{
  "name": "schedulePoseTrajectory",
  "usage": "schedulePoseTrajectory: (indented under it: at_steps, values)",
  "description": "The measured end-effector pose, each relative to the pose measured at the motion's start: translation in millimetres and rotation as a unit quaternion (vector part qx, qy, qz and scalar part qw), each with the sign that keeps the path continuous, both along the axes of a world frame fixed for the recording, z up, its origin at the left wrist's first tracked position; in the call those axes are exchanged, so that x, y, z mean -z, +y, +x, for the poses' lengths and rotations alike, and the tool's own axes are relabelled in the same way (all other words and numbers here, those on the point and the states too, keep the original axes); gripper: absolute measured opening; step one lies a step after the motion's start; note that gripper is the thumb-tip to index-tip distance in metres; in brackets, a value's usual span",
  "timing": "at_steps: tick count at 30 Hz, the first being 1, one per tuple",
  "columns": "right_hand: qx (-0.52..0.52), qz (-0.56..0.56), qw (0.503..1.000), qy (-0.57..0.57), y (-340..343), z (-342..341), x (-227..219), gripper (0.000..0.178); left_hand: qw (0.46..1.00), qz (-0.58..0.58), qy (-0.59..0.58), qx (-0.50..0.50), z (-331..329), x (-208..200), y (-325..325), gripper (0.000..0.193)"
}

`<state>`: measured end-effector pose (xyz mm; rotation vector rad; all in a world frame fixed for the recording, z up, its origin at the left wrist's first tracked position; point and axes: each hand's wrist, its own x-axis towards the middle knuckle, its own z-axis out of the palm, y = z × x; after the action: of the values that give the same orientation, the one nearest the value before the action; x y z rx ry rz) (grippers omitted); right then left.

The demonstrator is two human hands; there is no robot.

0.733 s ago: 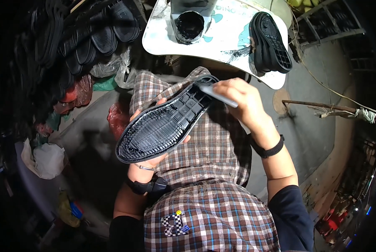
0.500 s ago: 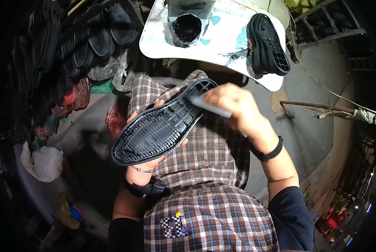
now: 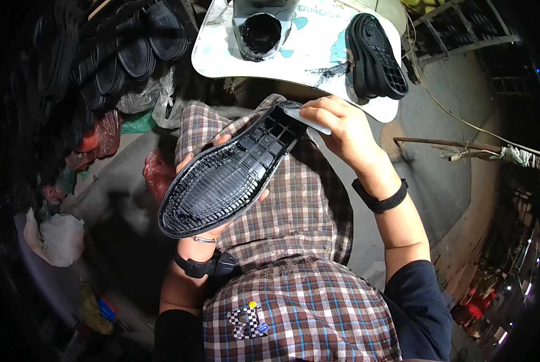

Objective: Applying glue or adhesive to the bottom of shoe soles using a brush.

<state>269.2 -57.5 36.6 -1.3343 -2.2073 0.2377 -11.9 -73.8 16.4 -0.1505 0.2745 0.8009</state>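
Left hand (image 3: 212, 226): I saw it cradling the black ribbed rubber shoe sole (image 3: 230, 172) from beneath.
Right hand (image 3: 336, 123): pinched a pale flat brush (image 3: 306, 119) at the heel end.
Sole axis: ran diagonally, toe toward my left hand.

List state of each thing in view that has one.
black shoe sole: tilted, ribbed inner side up, wet and glossy, held from below
left hand: grip closed under the sole
right hand: grip closed on pale tool
pale tool: tip touching sole's heel end
black pot: open, dark inside
stacked soles: lying on white board, untouched
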Motion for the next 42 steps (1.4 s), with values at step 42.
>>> schedulePoseTrajectory:
  at_steps: [42]
  values:
    - [0.09, 0.004, 0.996, -0.013, -43, -15, -24, 0.038, 0.998, 0.056, 0.01, 0.015, 2, 12, -29, 0.064]
